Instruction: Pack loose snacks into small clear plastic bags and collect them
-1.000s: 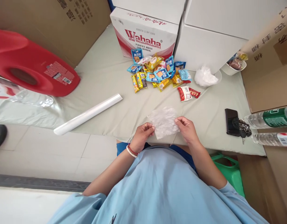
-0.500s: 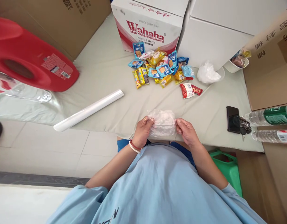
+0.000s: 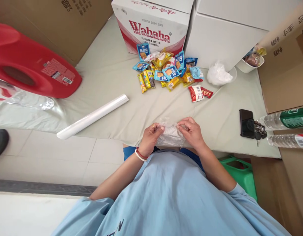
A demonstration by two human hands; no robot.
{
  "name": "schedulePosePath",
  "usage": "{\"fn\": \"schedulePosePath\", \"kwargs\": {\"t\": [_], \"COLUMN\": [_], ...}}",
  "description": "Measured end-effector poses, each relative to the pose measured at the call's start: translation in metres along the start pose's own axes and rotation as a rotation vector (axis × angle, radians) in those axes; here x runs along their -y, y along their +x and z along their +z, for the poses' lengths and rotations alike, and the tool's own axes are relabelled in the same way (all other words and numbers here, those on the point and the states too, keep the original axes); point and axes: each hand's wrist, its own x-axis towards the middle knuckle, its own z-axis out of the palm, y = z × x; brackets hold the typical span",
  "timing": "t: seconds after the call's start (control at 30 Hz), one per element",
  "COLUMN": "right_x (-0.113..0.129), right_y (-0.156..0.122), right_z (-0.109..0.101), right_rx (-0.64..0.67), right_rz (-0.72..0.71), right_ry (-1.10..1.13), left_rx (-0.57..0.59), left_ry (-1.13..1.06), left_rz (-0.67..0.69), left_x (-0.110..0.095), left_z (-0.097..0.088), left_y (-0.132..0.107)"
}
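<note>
A crumpled clear plastic bag [image 3: 171, 137] is stretched between my two hands at the near edge of the cloth-covered table. My left hand [image 3: 151, 136] pinches its left side between thumb and fingers. At the bag's upper right, my right hand [image 3: 191, 131] pinches the film with thumb and forefinger. Whether anything is inside the bag I cannot tell. Beyond my hands lies a heap of small wrapped snacks [image 3: 171, 72] in blue, yellow and white packets. Two red packets [image 3: 197, 93] lie just right of the heap.
A white plastic-film roll [image 3: 92, 116] lies to the left, with a red jug [image 3: 60, 73] behind it. A Wahaba-style white-and-red carton [image 3: 151, 29] stands at the back. To the right are a bundled white bag [image 3: 219, 74], a phone [image 3: 246, 123], keys [image 3: 260, 130] and a green-labelled bottle [image 3: 292, 118].
My right hand has shifted left and slightly up along the bag, from its right edge to its upper right part. The left hand keeps its pinch in nearly the same place.
</note>
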Motion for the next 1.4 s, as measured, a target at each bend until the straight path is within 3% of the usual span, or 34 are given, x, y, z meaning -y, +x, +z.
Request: {"fn": "schedulePosePath", "kwargs": {"t": [0.1, 0.2, 0.37, 0.43, 0.7, 0.87, 0.97, 1.07, 1.13, 1.27, 1.33, 1.4], "right_x": [0.001, 0.001, 0.000, -0.001, -0.002, -0.001, -0.001, 0.001, 0.004, 0.013, 0.020, 0.029], "right_y": [-0.001, -0.002, -0.004, -0.007, -0.013, -0.014, -0.013, -0.012, -0.009, -0.001, 0.004, 0.008], "right_z": [-0.005, -0.009, -0.011, -0.012, -0.022, -0.027, -0.029, -0.028, -0.027, -0.026, -0.025, -0.022], "right_rx": [-0.073, -0.120, -0.119, -0.130, -0.211, -0.250, -0.253, -0.197, -0.160, -0.076, -0.050, -0.034], "right_rz": [-0.055, -0.107, -0.112, -0.123, -0.114, -0.122, -0.036, 0.154, 0.313, 0.581, 0.630, 0.636], "right_ry": [-0.030, -0.035, -0.048, -0.061, -0.043, -0.066, -0.071, 0.066, 0.267, 0.670, 0.771, 0.834], "left_rx": [0.001, 0.118, 0.353, 0.379, 0.119, 0.037, 0.034, 0.089, 0.064, -0.117, -0.072, 0.038], "left_ry": [-0.147, -0.248, -0.149, -0.061, -0.049, -0.075, -0.074, -0.090, -0.032, 0.331, 0.476, 0.523], "left_rz": [-0.063, -0.224, -0.296, -0.288, -0.207, -0.176, -0.168, -0.171, -0.084, 0.336, 0.476, 0.506], "left_x": [-0.004, -0.010, -0.013, -0.012, -0.011, -0.012, -0.013, -0.012, -0.011, -0.011, -0.011, -0.010], "left_z": [-0.002, -0.001, 0.013, 0.017, 0.007, -0.003, -0.005, -0.005, -0.005, -0.011, -0.010, -0.002], "left_y": [0.003, 0.003, -0.003, -0.004, 0.006, 0.011, 0.011, 0.009, 0.007, -0.004, -0.011, -0.019]}}
